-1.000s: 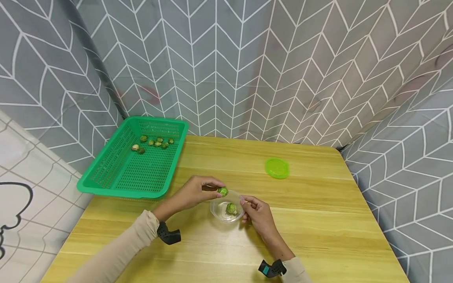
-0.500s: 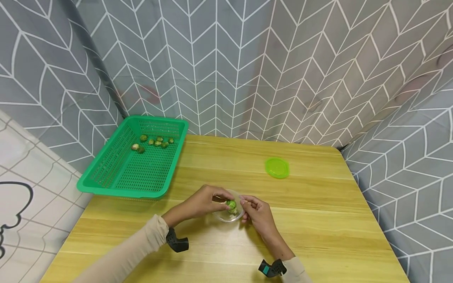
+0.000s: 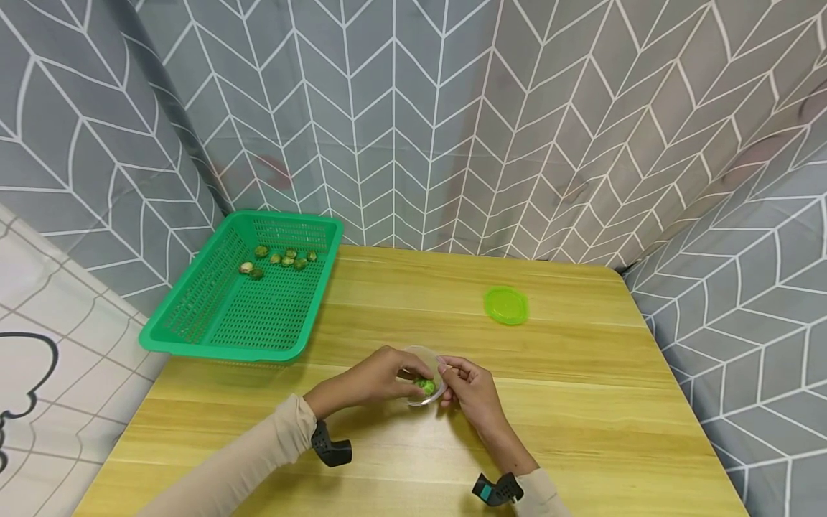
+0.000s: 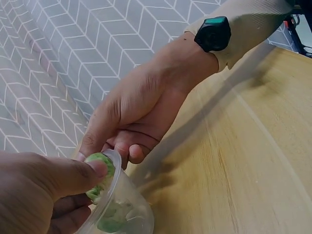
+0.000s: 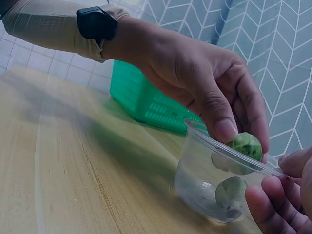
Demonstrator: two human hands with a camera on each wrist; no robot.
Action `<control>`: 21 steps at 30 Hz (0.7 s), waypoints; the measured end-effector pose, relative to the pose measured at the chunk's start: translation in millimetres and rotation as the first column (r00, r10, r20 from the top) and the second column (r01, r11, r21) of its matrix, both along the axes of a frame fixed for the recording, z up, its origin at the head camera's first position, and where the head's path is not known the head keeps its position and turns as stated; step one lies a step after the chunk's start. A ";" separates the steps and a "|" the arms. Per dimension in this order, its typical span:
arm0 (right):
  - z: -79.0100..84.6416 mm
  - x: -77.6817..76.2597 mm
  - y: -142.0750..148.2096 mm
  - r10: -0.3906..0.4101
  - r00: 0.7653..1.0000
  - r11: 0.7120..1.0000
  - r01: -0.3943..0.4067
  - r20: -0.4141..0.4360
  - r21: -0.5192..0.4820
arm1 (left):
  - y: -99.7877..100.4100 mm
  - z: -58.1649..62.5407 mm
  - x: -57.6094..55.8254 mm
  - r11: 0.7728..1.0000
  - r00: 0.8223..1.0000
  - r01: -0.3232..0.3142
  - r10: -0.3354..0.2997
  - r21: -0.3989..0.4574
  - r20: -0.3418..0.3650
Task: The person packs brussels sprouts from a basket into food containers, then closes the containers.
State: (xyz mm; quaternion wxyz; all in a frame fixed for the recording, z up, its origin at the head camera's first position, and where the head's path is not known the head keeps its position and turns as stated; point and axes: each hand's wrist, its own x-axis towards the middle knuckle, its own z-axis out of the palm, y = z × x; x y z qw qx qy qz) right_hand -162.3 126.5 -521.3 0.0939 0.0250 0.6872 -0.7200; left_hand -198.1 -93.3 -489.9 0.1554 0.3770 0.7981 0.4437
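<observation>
My left hand (image 3: 388,375) pinches a Brussels sprout (image 5: 247,145) between thumb and fingers, at the mouth of a clear plastic bowl (image 5: 195,168). Inside that bowl, a second Brussels sprout (image 5: 231,191) lies on the bottom, seen through the wall in both wrist views. The rim on the right side is pinched by my right hand (image 3: 474,393), thumb above and fingers below. In the head view the left fingers cover much of the bowl and hide the lower sprout.
A green plastic basket (image 3: 310,316) with several Brussels sprouts (image 3: 288,261) stands at the back left of the wooden table (image 3: 581,402). A bright green lid (image 3: 507,305) lies flat toward the back right. Patterned curtains (image 3: 413,129) hang behind and beside the table.
My left hand has moved right and down with its Brussels sprout, from above the bowl's left rim into its mouth. My right hand has kept its grip on the rim.
</observation>
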 end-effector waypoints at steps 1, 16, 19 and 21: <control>0.3 0.1 0.0 0.001 1.000 1.000 -0.001 0.000 0.000 | 0.3 0.4 0.0 1.000 1.000 0.003 -0.003 -0.011 -0.012; 1.9 -0.1 0.5 0.013 1.000 1.000 -0.012 0.007 -0.010 | 6.0 6.7 1.1 0.979 0.988 0.005 -0.036 -0.205 -0.147; 1.2 -0.3 0.5 0.013 1.000 1.000 -0.013 0.010 -0.016 | 6.5 6.2 0.8 0.978 0.986 0.003 -0.037 -0.210 -0.161; 0.8 -0.7 0.4 0.012 1.000 1.000 -0.012 0.011 -0.021 | 6.6 6.2 0.9 0.977 0.985 0.001 -0.038 -0.212 -0.170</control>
